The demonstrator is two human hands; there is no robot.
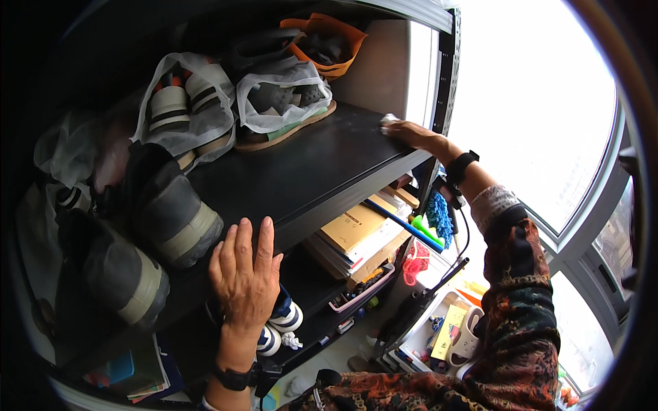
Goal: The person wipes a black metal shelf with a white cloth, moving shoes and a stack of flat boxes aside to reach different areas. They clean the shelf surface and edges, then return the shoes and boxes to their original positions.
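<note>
My right hand [414, 135] reaches to the right end of a dark shelf board [288, 172]. It is closed around a crumpled white cloth or tissue [389, 120], pressed to the board. My left hand [245, 272], back upward and fingers extended, is at the board's front edge; whether it bears on the edge cannot be told. Just left of it stand dark grey shoes [175, 218] with pale heel bands. Behind the bare stretch of board are sneakers in a translucent bag [185, 103], and another bagged pair [285, 100] on top of a tan-soled sandal [288, 134].
An orange bag [329, 43] stands at the back. The shelf below carries stacked books and papers [354, 231] and blue-and-white shoes [285, 316]. A perforated upright [446, 77] borders the bright window. Lower right, a white bin [419, 334] holds a pale clog [465, 334].
</note>
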